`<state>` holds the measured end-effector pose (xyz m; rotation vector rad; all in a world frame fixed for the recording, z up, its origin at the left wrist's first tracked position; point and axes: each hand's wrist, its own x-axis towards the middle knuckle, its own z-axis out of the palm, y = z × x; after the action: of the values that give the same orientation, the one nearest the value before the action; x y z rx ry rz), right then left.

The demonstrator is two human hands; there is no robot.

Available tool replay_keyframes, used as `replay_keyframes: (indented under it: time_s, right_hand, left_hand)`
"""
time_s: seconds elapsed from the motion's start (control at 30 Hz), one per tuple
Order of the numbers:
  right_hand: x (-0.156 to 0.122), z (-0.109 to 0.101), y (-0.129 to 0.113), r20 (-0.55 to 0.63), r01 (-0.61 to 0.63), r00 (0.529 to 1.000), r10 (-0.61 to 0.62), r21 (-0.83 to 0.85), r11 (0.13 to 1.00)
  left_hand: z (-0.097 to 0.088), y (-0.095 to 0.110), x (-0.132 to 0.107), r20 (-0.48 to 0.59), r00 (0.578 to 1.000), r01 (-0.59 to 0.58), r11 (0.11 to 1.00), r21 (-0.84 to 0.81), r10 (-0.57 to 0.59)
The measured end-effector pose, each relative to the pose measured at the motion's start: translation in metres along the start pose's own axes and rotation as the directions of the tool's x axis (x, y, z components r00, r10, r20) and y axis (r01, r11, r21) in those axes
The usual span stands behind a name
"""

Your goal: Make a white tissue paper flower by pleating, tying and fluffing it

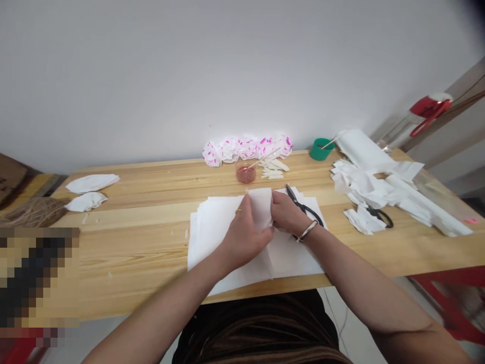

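Observation:
Between my hands is a folded piece of white tissue paper [260, 205], raised over a stack of white sheets [215, 222]. My left hand [246, 235] is closed on its left and lower side, thumb toward the right. At the right edge, the fingers of my right hand [288, 212] are curled on the same piece; their tips are partly hidden. Black-handled scissors [301, 205] lie on the sheets just beyond my right hand, partly covered by it.
Pink-spotted white paper puffs [248, 147] line the wall behind a bowl of red liquid [246, 174] with a stick and several pale strips [275, 169]. A green cup [322, 149], crumpled tissue [358, 182] and a clear bottle [401, 126] stand right. Twine [36, 211] lies left.

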<state>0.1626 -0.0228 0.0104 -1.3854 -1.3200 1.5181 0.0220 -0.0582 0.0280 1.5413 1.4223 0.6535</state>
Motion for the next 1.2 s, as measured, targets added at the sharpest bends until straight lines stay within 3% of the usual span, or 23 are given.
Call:
replay_keyframes:
  time_s: [0.13,0.27,0.33,0.4,0.53,0.7,0.83,0.93,1.0,1.07,1.13,1.17,1.2]
  right_hand:
    - [-0.002,-0.001,-0.009,-0.099,-0.060,0.994,0.052,-0.073,0.996]
    - [-0.006,-0.007,-0.022,-0.124,-0.014,0.992,-0.017,-0.240,0.971]
    - [-0.006,-0.011,-0.026,-0.142,0.017,0.989,-0.052,-0.240,0.971]
    - [-0.004,-0.015,-0.028,-0.109,0.007,0.994,-0.022,-0.134,0.991]
    - [0.001,-0.019,-0.021,-0.001,-0.029,1.000,0.029,0.129,0.991]
    - [0.001,-0.018,-0.013,0.010,-0.023,1.000,0.021,0.308,0.951]
    - [-0.001,-0.018,-0.013,0.006,0.008,1.000,-0.009,0.257,0.966]
    - [-0.001,-0.020,-0.011,-0.095,0.068,0.993,-0.064,0.043,0.997]
    - [0.000,-0.021,-0.009,-0.273,0.165,0.934,-0.231,-0.242,0.956]
    - [-0.002,-0.021,-0.010,-0.370,0.282,0.768,-0.523,-0.538,0.794]
    - [-0.005,-0.019,-0.016,-0.313,0.369,0.588,-0.745,-0.716,0.592]
    - [-0.007,-0.017,-0.021,-0.272,0.393,0.537,-0.799,-0.757,0.522]
    - [-0.008,-0.015,-0.027,-0.216,0.408,0.531,-0.819,-0.782,0.471]
  left_hand:
    - [-0.012,-0.012,0.015,-0.003,0.997,-0.074,0.932,-0.356,0.077]
    - [-0.022,-0.022,0.025,0.104,0.988,0.154,0.698,-0.700,-0.114]
    - [-0.025,-0.025,0.028,0.190,0.974,0.228,0.581,-0.781,-0.126]
    - [-0.027,-0.027,0.030,0.239,0.966,0.254,0.511,-0.821,-0.097]
    - [-0.029,-0.028,0.032,0.215,0.975,0.211,0.499,-0.840,-0.052]
    - [-0.030,-0.030,0.032,0.202,0.979,0.181,0.533,-0.826,-0.020]
    - [-0.029,-0.030,0.034,0.205,0.977,0.203,0.520,-0.829,-0.054]
    - [-0.027,-0.030,0.034,0.203,0.976,0.216,0.500,-0.838,-0.081]
    - [-0.027,-0.029,0.033,0.209,0.975,0.220,0.497,-0.839,-0.077]
    - [-0.027,-0.028,0.032,0.224,0.972,0.230,0.500,-0.835,-0.072]
    - [-0.027,-0.027,0.029,0.237,0.969,0.238,0.504,-0.830,-0.068]
    - [-0.027,-0.026,0.028,0.241,0.969,0.239,0.506,-0.829,-0.063]
    - [-0.028,-0.025,0.026,0.246,0.968,0.239,0.508,-0.827,-0.055]
